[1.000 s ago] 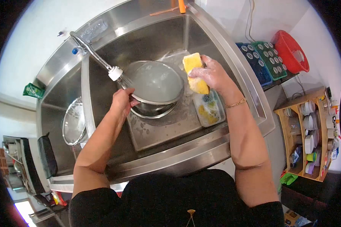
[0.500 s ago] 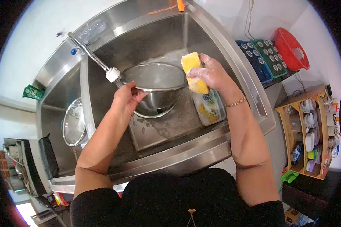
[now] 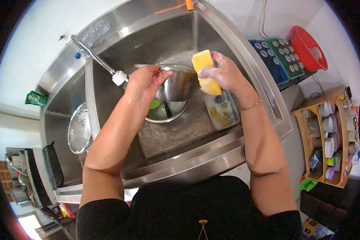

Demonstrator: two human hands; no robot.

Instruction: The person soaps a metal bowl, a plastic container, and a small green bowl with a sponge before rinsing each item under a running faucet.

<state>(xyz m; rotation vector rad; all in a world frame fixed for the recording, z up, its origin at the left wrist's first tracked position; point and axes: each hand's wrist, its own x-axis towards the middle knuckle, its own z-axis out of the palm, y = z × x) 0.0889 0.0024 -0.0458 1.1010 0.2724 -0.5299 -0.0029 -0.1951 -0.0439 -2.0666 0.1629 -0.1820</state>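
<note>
A steel mixing bowl (image 3: 180,85) is tipped up in the sink, its rim pinched between the fingers and thumb of my left hand (image 3: 146,82). Foam covers part of my right hand (image 3: 225,74), which grips a yellow sponge (image 3: 203,62) just right of the bowl. Beneath the tilted bowl sits a second metal bowl (image 3: 167,121). Inside that one show a green item (image 3: 155,104) and a black handle (image 3: 168,110), mostly hidden. A clear container (image 3: 228,125) of sudsy water stands below the sponge, against the sink's right side.
A flexible faucet (image 3: 119,77) hangs over the sink divider, left of my left hand. In the left basin lies a round mesh strainer (image 3: 79,128). On the right are blue and green racks (image 3: 284,60), a red basin (image 3: 308,48) and a wooden shelf (image 3: 322,136) with dishes.
My left hand has raised and tipped the upper bowl away from me, uncovering the green item and black handle in the lower bowl. My right hand with the sponge has barely moved.
</note>
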